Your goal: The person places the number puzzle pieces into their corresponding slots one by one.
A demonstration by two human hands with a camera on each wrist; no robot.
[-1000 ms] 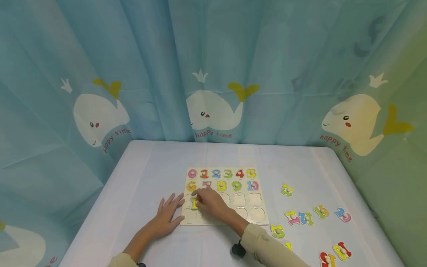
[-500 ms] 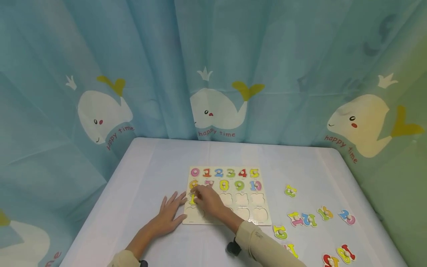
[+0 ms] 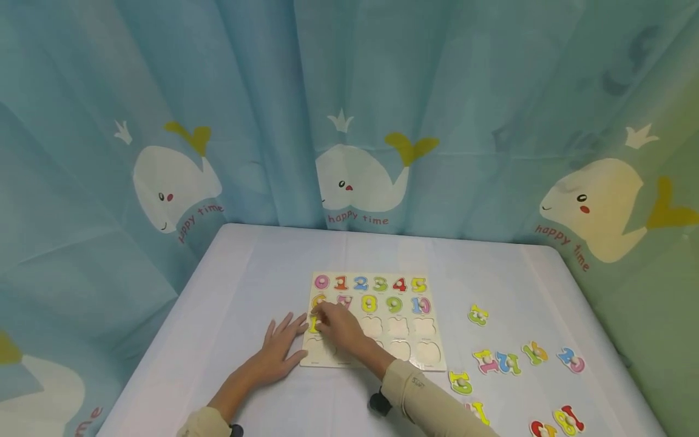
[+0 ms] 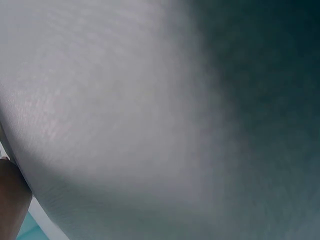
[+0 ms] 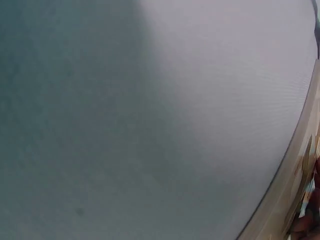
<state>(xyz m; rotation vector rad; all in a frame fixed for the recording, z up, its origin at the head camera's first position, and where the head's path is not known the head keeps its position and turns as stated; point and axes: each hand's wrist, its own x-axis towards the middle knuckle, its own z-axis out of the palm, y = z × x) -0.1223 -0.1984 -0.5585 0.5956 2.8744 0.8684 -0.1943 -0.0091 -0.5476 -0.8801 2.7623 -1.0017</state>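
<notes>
Head view: number puzzle board (image 3: pixel 377 352) flat at counter (image 3: pixel 246 273) centre, top two rows filled with coloured numbers 0 to 10, lower rows mostly bare cut-outs. Right hand (image 3: pixel 340 328) over the board's left column, fingers curled down onto a yellow number piece (image 3: pixel 314 325) in the third row, at 9 o'clock of the board; exact pinch hidden under the knuckles. Left hand (image 3: pixel 278 349) flat on the counter, fingers spread and straight, fingertips touching the board's left edge at 9 o'clock. Beige sleeve (image 3: pixel 426 400) on the right forearm, crossing the board's lower edge at 6 o'clock. Loose number pieces (image 3: pixel 508 361) scattered on the counter at 3 to 5 o'clock of the board, well apart from both hands. Whale-print curtain (image 3: pixel 349 121) behind the counter at 12 o'clock.

Left wrist view: mostly blurred pale counter cloth (image 4: pixel 125 100), dark at 3 o'clock; sliver of skin at 8 o'clock edge. Finger state not shown here.

Right wrist view: blurred grey counter cloth (image 5: pixel 200 100), board edge (image 5: pixel 285 200) running along 4 o'clock, coloured bits at the corner too blurred to name. Fingers not readable here.
</notes>
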